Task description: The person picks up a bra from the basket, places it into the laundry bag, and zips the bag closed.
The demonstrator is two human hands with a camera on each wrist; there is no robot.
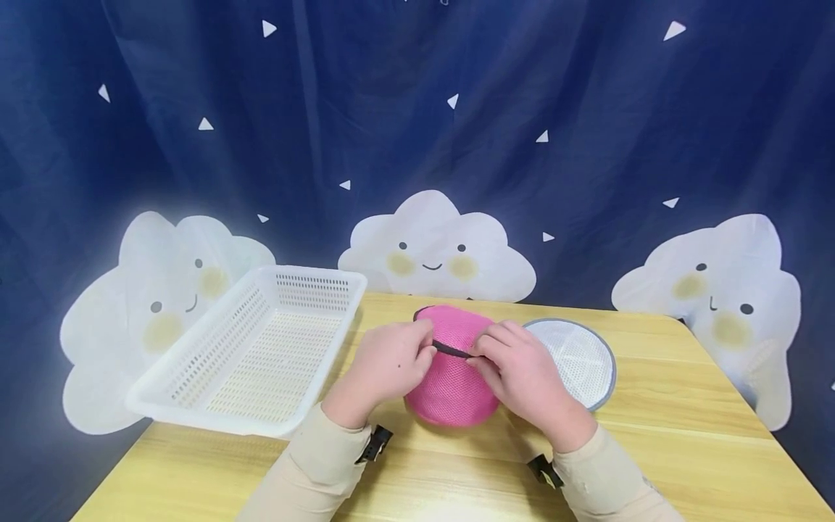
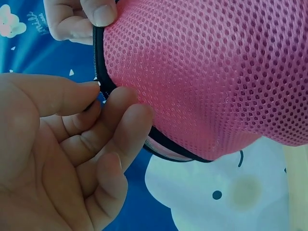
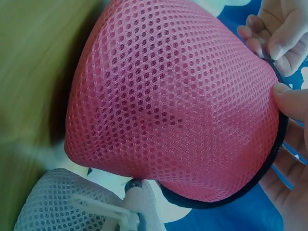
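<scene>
A pink mesh laundry bag (image 1: 450, 402) with a black zippered edge (image 2: 99, 53) sits between my hands over the table, rounded out. My left hand (image 1: 394, 362) pinches the black edge at the zipper, thumb against fingertips, while its other fingers curl loosely beside the mesh in the left wrist view. Just to the right, my right hand (image 1: 525, 366) grips the same edge, its thumb on the pink mesh and its fingers behind the zipper. The bag's lower side is close to the tabletop.
A white plastic basket (image 1: 225, 420) with slotted walls stands on the left of the wooden table (image 1: 678, 428). Right of the bag lies a round white mesh bag (image 1: 580, 359) with a grey rim, partly behind my right hand. A dark blue cloud-print curtain (image 1: 417, 94) hangs behind.
</scene>
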